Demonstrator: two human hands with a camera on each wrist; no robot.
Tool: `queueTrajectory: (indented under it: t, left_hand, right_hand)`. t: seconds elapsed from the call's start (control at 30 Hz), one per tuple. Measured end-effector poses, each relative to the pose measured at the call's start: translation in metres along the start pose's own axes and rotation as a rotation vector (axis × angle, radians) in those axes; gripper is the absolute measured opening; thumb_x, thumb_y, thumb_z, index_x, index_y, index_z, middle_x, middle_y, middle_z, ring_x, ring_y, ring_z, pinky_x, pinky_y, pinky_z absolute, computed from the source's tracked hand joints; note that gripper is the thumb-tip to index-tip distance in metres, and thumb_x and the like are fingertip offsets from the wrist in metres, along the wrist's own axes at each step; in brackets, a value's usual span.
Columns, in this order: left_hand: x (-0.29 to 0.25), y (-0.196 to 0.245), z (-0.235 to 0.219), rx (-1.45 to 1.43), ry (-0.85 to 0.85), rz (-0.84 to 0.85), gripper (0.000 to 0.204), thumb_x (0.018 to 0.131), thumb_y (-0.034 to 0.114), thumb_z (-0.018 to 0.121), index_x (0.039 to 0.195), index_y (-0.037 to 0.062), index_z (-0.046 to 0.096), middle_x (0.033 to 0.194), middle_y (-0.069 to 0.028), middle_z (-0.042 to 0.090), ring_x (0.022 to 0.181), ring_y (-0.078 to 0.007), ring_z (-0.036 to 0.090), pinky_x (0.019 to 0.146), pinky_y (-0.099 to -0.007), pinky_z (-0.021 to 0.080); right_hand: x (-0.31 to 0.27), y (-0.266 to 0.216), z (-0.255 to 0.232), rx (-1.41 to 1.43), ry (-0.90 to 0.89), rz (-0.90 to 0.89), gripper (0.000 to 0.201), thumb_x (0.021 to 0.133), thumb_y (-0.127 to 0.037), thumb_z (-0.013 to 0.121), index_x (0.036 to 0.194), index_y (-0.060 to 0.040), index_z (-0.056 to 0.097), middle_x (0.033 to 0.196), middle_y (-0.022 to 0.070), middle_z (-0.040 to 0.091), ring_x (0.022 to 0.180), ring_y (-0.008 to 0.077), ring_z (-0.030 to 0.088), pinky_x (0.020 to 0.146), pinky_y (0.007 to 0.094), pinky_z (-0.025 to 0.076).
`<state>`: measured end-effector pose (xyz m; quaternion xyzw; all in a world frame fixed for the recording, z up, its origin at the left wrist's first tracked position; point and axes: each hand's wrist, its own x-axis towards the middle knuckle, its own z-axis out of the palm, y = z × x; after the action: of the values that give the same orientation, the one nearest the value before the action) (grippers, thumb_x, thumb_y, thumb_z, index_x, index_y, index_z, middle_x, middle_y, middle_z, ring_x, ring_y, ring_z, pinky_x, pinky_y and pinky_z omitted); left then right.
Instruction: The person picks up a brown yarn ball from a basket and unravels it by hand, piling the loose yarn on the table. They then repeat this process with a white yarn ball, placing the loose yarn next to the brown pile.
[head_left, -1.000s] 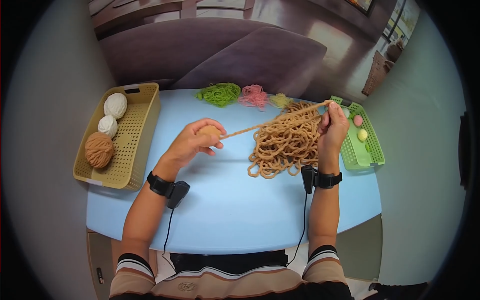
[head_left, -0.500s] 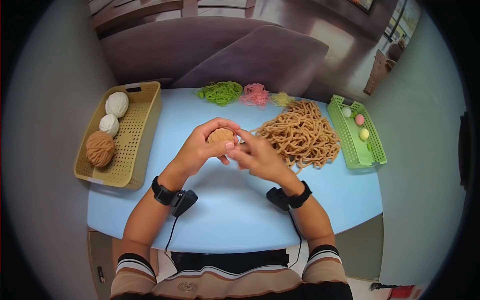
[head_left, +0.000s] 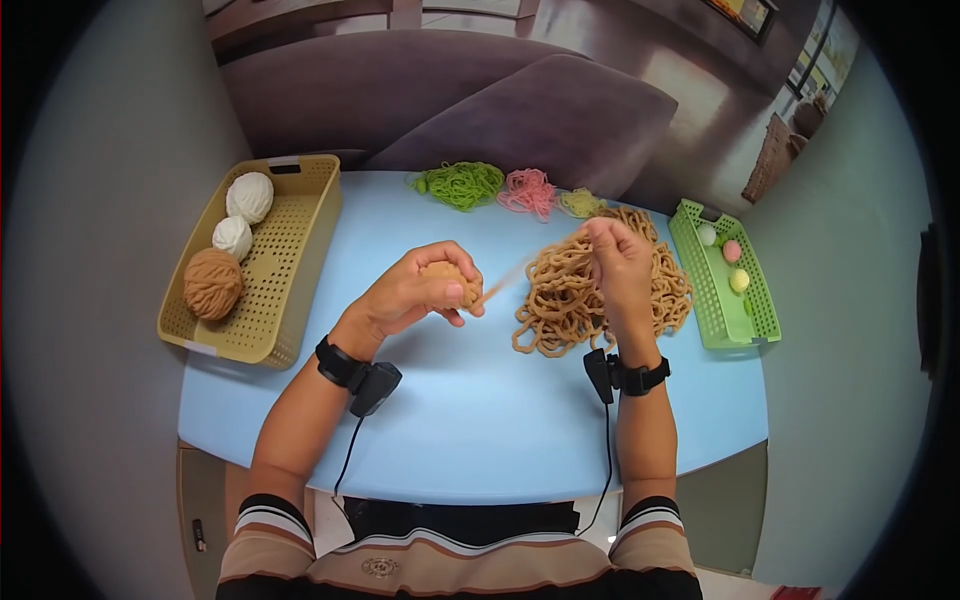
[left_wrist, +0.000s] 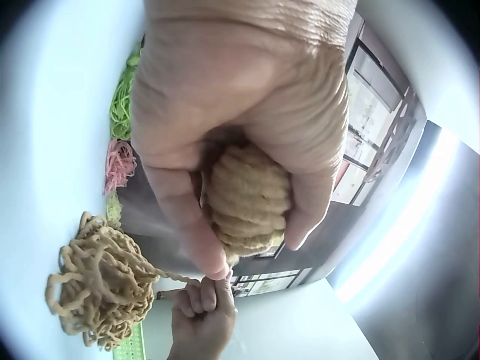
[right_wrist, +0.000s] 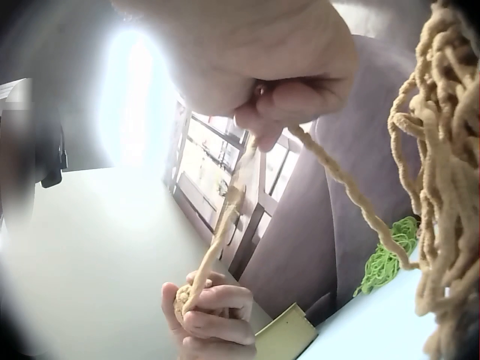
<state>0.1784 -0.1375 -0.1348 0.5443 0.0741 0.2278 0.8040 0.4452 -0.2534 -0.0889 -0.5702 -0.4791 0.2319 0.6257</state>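
Note:
My left hand (head_left: pixel 405 290) grips a small ball of tan yarn (left_wrist: pixel 247 199), with fingers on one side and thumb on the other. From that ball a strand (right_wrist: pixel 214 247) stretches up to my right hand (head_left: pixel 622 265), which pinches it between thumb and fingers. Past the right fingers the same strand runs down to a loose heap of thick tan yarn (head_left: pixel 560 300) on the table. The right hand is over the heap in the head view, while the left is over the table's middle.
At the left stands a tan basket (head_left: pixel 290 270) with two white yarn balls (head_left: pixel 249 197) and a brown one (head_left: pixel 212 284). A green basket (head_left: pixel 715 320) with small balls stands right. Green (head_left: pixel 465 186), pink (head_left: pixel 528 192) and pale yellow yarn (head_left: pixel 582 203) lie along the back edge.
The right hand came from the heap's far right to the ball in the left hand, then drew away rightward with the strand. The left hand keeps holding the ball.

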Motion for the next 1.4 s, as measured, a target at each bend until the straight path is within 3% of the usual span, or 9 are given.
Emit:
queueTrajectory:
  t: [0.33, 0.5, 0.6, 0.7, 0.8, 1.0, 1.1, 1.13, 1.4]
  left_hand:
    - [0.003, -0.002, -0.023, -0.099, 0.164, 0.07, 0.021, 0.09, 0.015, 0.071, 0.106, 0.0114, 0.058, 0.108, -0.01, 0.063, 0.092, -0.0188, 0.069, 0.064, -0.0237, 0.061]
    - [0.007, -0.005, -0.037, -0.097, 0.449, 0.055, 0.025, 0.093, 0.012, 0.069, 0.115, 0.0095, 0.059, 0.105, -0.0065, 0.064, 0.093, -0.0152, 0.067, 0.066, -0.024, 0.06]
    - [0.008, -0.006, -0.031, -0.065, 0.533, 0.097, 0.029, 0.093, 0.011, 0.069, 0.12, 0.0079, 0.058, 0.102, -0.0044, 0.062, 0.093, -0.014, 0.066, 0.069, -0.0243, 0.06]
    - [0.008, -0.002, -0.027, -0.043, 0.487, 0.087, 0.031, 0.093, 0.012, 0.068, 0.122, 0.0066, 0.056, 0.099, -0.0034, 0.061, 0.092, -0.0133, 0.066, 0.069, -0.0245, 0.06]
    - [0.007, 0.004, -0.014, -0.047, 0.429, 0.051, 0.032, 0.093, 0.013, 0.068, 0.122, 0.0059, 0.056, 0.1, -0.0035, 0.06, 0.091, -0.0132, 0.065, 0.068, -0.0242, 0.059]
    - [0.006, 0.014, 0.002, -0.029, 0.361, 0.065, 0.031, 0.093, 0.015, 0.067, 0.121, 0.0063, 0.057, 0.103, -0.0038, 0.061, 0.091, -0.0133, 0.065, 0.064, -0.024, 0.056]
    - [0.005, 0.009, 0.014, -0.024, 0.3, 0.051, 0.03, 0.093, 0.016, 0.067, 0.12, 0.0072, 0.059, 0.104, -0.0035, 0.061, 0.091, -0.0134, 0.066, 0.063, -0.0245, 0.056]
    - [0.006, 0.008, 0.018, -0.02, 0.27, 0.045, 0.03, 0.093, 0.017, 0.067, 0.12, 0.0074, 0.059, 0.104, -0.0035, 0.061, 0.091, -0.0135, 0.066, 0.063, -0.0247, 0.055]
    - [0.047, 0.003, 0.041, 0.092, 0.158, -0.053, 0.036, 0.093, 0.026, 0.07, 0.122, 0.0081, 0.059, 0.105, -0.0024, 0.063, 0.096, -0.0132, 0.066, 0.068, -0.0272, 0.055]
  right_hand:
    - [0.026, 0.008, -0.069, 0.068, 0.44, -0.132, 0.025, 0.105, -0.024, 0.058, 0.1, -0.0026, 0.07, 0.059, -0.0084, 0.042, 0.05, 0.0004, 0.033, 0.044, 0.0198, 0.023]
    - [0.014, -0.026, -0.068, 0.137, 0.533, -0.298, 0.025, 0.105, -0.024, 0.058, 0.1, -0.0016, 0.07, 0.058, -0.0066, 0.043, 0.049, 0.0011, 0.033, 0.044, 0.0205, 0.022]
    - [0.007, -0.033, -0.049, -0.001, 0.453, -0.397, 0.025, 0.104, -0.022, 0.059, 0.098, -0.0014, 0.071, 0.061, -0.0055, 0.048, 0.05, 0.0008, 0.037, 0.045, 0.0194, 0.026]
    - [0.011, -0.024, -0.049, -0.223, 0.095, -0.157, 0.02, 0.098, -0.02, 0.065, 0.102, -0.0029, 0.074, 0.064, -0.0007, 0.057, 0.053, 0.0085, 0.05, 0.05, 0.0247, 0.04]
    - [0.009, 0.003, -0.041, -0.725, -0.088, -0.197, 0.024, 0.089, -0.02, 0.071, 0.108, -0.0057, 0.075, 0.071, 0.0057, 0.065, 0.066, 0.0204, 0.064, 0.064, 0.0333, 0.052]
    - [-0.02, -0.001, 0.004, -0.775, -0.687, 0.042, 0.041, 0.082, -0.021, 0.076, 0.12, -0.0063, 0.07, 0.09, 0.0138, 0.071, 0.085, 0.0275, 0.068, 0.076, 0.0407, 0.052]
    - [-0.024, 0.041, -0.005, -0.886, -0.71, 0.023, 0.042, 0.082, -0.018, 0.075, 0.122, -0.0063, 0.069, 0.093, 0.0153, 0.071, 0.085, 0.0293, 0.068, 0.077, 0.0415, 0.052]
    - [-0.023, 0.035, -0.007, -0.863, -0.648, 0.172, 0.036, 0.082, -0.016, 0.075, 0.117, -0.0059, 0.069, 0.093, 0.0157, 0.071, 0.086, 0.0315, 0.068, 0.078, 0.0416, 0.052]
    - [0.016, 0.058, -0.069, -0.995, -0.502, 0.19, 0.029, 0.083, -0.007, 0.071, 0.112, -0.0049, 0.07, 0.098, 0.0176, 0.071, 0.092, 0.0334, 0.068, 0.082, 0.0427, 0.053]
